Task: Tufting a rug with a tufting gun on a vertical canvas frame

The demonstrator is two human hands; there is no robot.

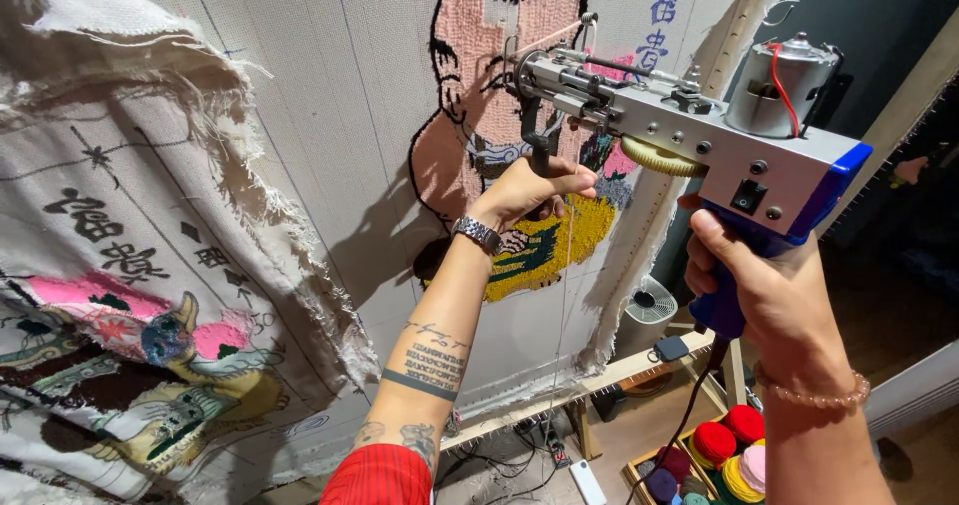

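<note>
A grey and blue tufting gun (689,135) with a silver motor on top points at a stretched pale cloth (330,115) bearing a partly tufted cartoon figure (509,115) in pink, black and yellow. My right hand (759,285) grips the gun's blue rear handle. My left hand (529,190), with a metal watch on the wrist, is closed round the black front handle below the needle. A thin strand of yarn (566,295) hangs down from the gun.
A second drawn and partly tufted cloth (130,295) hangs loose at the left with frayed edges. The wooden frame bar (599,380) runs below. A box of coloured yarn balls (719,455) sits on the floor at lower right, near cables and a small white fan (649,305).
</note>
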